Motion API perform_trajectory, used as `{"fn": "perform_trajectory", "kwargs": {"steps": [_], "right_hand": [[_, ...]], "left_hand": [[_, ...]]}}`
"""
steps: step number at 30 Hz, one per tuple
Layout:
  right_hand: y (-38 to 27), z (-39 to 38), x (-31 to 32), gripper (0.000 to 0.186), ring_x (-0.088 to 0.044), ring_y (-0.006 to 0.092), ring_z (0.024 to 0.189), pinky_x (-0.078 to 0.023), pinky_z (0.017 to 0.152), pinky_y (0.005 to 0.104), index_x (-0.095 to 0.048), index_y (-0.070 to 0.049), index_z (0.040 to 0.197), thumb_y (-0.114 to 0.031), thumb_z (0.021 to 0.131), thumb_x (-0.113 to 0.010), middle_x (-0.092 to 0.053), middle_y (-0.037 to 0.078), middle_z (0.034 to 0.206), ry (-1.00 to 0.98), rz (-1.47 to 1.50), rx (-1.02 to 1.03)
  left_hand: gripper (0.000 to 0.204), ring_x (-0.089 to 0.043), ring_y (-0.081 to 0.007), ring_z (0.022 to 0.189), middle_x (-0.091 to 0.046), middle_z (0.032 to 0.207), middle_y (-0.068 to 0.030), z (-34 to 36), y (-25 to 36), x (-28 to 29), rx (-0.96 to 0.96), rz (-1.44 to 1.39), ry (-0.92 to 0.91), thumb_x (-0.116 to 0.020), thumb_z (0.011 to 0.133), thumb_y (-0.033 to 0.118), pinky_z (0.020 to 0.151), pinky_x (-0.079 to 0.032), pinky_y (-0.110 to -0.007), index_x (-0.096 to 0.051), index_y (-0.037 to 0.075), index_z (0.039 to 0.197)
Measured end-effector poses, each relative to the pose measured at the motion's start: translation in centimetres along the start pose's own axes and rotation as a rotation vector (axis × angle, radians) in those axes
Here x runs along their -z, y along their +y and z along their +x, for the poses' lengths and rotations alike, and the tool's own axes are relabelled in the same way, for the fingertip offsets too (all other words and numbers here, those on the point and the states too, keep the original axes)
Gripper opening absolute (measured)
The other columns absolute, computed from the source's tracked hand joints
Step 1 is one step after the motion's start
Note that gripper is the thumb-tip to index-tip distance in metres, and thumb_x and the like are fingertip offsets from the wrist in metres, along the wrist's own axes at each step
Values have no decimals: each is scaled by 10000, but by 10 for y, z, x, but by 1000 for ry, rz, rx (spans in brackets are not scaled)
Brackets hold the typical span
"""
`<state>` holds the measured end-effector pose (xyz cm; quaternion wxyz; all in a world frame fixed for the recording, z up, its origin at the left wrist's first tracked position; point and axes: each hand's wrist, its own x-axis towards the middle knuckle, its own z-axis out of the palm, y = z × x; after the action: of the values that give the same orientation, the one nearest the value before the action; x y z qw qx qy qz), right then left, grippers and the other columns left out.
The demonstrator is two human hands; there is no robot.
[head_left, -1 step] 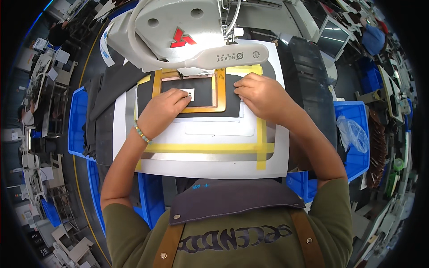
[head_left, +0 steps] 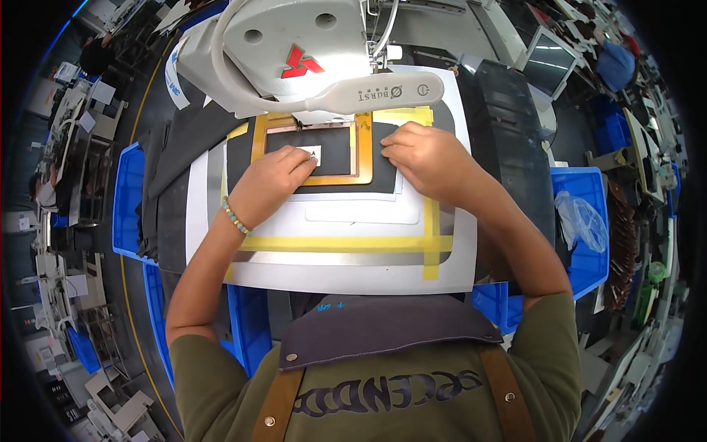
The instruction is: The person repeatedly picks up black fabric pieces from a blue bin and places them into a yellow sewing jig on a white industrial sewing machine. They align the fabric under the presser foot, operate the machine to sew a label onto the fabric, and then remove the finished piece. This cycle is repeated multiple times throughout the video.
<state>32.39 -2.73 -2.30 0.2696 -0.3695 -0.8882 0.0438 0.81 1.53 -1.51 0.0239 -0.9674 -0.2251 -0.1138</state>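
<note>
Evidently, dark cloth (head_left: 160,173) is lying well left of the left hand (head_left: 269,184), whose gathered fingertips are touching a small white label (head_left: 316,153) inside the amber frame (head_left: 365,151), seemingly steadying it; whether they are pinching or only pressing, I cannot tell. Just right of that grip, the frame is resting on a dark fabric piece (head_left: 382,168), likely weighting it flat. Beyond, the right hand (head_left: 434,163) is resting fingertips close together at the fabric's right side, apparently guarding against shift; a pinch is escaping confirmation. Below that hand, yellow tape (head_left: 431,243) is running down a white sheet (head_left: 353,277), presumably securing it.
</note>
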Motion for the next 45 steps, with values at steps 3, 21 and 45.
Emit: {"fn": "perform_trajectory", "kwargs": {"steps": [3,21,45], "right_hand": [[-12,13,-14,150,-660,235,983,-565,824,362,-742,-14,925,-74,799,-688,-698,56,910,-88,-82,38],[21,70,-91,178,-702,370,919,-587,783,441,-701,35,905,-85,775,-715,-702,215,915,155,-179,-108],[-21,62,-57,304,-654,266,1046,-553,852,384,-721,0,1087,-104,802,-691,-667,98,1058,0,-329,-57]], "left_hand": [[281,-674,-242,994,-685,1073,-74,5,3,-4,60,7,-46,-692,784,37,818,-566,-352,-699,19,1065],[272,-649,-192,1070,-719,1130,-145,5,-23,-16,507,-755,188,-569,992,71,985,-479,-316,-711,-8,1210],[379,-514,-319,1332,-592,1431,-117,6,-14,-5,179,-342,-45,-612,967,143,1143,-401,-445,-646,31,1328]]}}
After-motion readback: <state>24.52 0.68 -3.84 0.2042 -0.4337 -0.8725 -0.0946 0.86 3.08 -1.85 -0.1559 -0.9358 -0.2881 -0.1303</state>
